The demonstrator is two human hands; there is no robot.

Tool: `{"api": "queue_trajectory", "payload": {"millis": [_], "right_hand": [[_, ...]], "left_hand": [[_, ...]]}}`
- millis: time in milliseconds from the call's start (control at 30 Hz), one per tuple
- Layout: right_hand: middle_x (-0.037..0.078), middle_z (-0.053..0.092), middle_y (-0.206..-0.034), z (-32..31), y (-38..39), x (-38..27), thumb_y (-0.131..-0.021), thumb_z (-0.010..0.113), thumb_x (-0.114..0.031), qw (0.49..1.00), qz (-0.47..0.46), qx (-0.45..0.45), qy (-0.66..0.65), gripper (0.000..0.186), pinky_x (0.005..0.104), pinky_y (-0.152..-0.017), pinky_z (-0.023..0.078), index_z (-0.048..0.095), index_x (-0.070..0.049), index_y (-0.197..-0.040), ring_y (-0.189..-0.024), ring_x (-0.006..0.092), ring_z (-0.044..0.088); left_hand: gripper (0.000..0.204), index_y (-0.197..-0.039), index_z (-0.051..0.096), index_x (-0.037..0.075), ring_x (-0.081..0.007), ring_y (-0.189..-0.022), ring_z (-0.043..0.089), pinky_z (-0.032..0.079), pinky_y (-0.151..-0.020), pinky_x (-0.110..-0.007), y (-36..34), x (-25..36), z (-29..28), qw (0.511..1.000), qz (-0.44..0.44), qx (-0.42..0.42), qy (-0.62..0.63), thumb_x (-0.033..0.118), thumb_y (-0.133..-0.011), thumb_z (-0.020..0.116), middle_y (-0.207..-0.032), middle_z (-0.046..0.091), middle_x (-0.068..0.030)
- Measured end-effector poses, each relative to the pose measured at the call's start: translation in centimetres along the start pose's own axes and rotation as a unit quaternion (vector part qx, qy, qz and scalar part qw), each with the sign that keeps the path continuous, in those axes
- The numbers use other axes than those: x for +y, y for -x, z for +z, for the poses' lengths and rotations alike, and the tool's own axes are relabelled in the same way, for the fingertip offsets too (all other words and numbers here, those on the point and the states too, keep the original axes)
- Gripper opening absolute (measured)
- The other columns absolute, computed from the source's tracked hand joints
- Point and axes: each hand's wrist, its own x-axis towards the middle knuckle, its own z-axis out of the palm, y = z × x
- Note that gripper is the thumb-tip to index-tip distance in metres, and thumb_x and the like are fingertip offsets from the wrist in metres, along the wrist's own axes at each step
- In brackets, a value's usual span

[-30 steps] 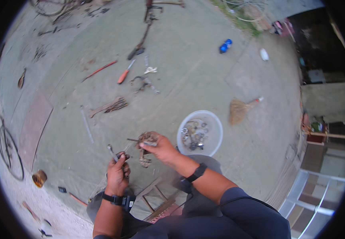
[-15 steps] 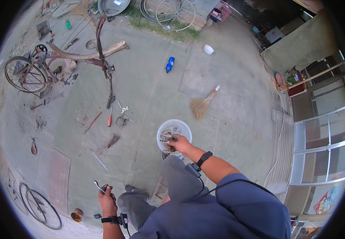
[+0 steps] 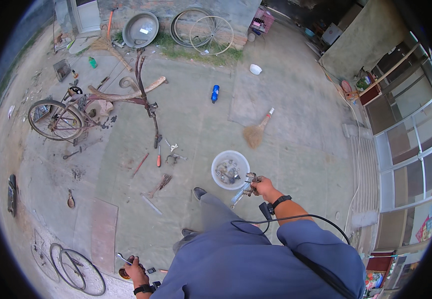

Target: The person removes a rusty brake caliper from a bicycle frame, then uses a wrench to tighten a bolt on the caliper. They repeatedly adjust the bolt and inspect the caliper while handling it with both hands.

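Note:
My left hand [image 3: 136,272], at the lower left, is closed around a metal wrench [image 3: 122,258] whose end sticks out past the fingers. My right hand [image 3: 264,187] grips a grimy metal part [image 3: 249,184] just right of the white plastic tub [image 3: 214,174]; its exact kind is unclear. Inside the tub lie several small metal pieces [image 3: 228,170]. Below the held part shows a pale bluish object [image 3: 238,196], partly hidden and hard to make out.
A bicycle frame with a rear wheel [image 3: 55,119] lies at the left. On the floor are a screwdriver [image 3: 159,160], a rusty tool [image 3: 161,182], a hand broom [image 3: 256,133], a blue bottle [image 3: 215,93] and a white bowl [image 3: 255,69]. Loose tyres [image 3: 79,266] lie lower left. Glass panels [image 3: 400,139] line the right.
My right hand has come out of the tub and moved right, carrying the metal part. My body appears more upright, and the left hand with the wrench sits lower in view.

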Motion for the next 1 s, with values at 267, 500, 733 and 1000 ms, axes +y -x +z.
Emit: {"api": "queue_trajectory", "payload": {"millis": [267, 500, 733, 1000], "right_hand": [[0.009, 0.067, -0.089, 5.5, -8.9, -0.8, -0.087, 0.070, -0.009, 0.924, -0.163, -0.084, 0.336, 0.020, 0.0327, -0.057, 0.053, 0.063, -0.001, -0.105, -0.073, 0.0196, 0.064], [0.018, 0.070, -0.092, 10.5, -10.3, -8.5, -0.085, 0.068, -0.021, 0.975, -0.141, -0.139, 0.102, 0.035, 0.0382, -0.077, 0.052, 0.065, 0.001, -0.112, -0.086, 0.0272, 0.067], [0.019, 0.069, -0.086, 9.6, -13.6, -9.5, -0.082, 0.069, -0.020, 0.973, -0.142, -0.097, 0.152, 0.029, 0.0394, -0.071, 0.053, 0.067, 0.003, -0.099, -0.079, 0.0267, 0.069], [0.023, 0.068, -0.099, 6.2, -16.6, -8.0, -0.080, 0.061, -0.030, 0.922, -0.202, -0.095, 0.316, 0.033, 0.0513, -0.083, 0.049, 0.072, -0.001, -0.091, -0.095, 0.0427, 0.063]], "left_hand": [[0.029, -0.114, 0.052, 0.005, -0.0076, -0.042, 0.036, 0.028, -0.037, -0.023, 1.1, 1.3, 0.9, 0.998, -0.008, 0.053, 0.012, 0.008, -0.088, 0.064, -0.068, 0.045, 0.0007], [0.033, -0.116, 0.054, 0.003, -0.0079, -0.042, 0.038, 0.028, -0.036, -0.024, 2.2, 5.4, 4.8, 0.996, 0.019, 0.077, 0.032, 0.010, -0.087, 0.065, -0.065, 0.045, 0.0007], [0.033, -0.116, 0.054, 0.003, -0.0075, -0.042, 0.038, 0.028, -0.036, -0.024, 2.3, 8.5, 8.9, 0.996, 0.026, 0.086, 0.024, 0.010, -0.087, 0.066, -0.065, 0.046, 0.0012], [0.030, -0.116, 0.054, 0.003, -0.0071, -0.042, 0.037, 0.028, -0.036, -0.024, 2.8, 10.8, 11.7, 0.995, 0.041, 0.090, 0.024, 0.008, -0.088, 0.064, -0.064, 0.045, 0.0015]]}}
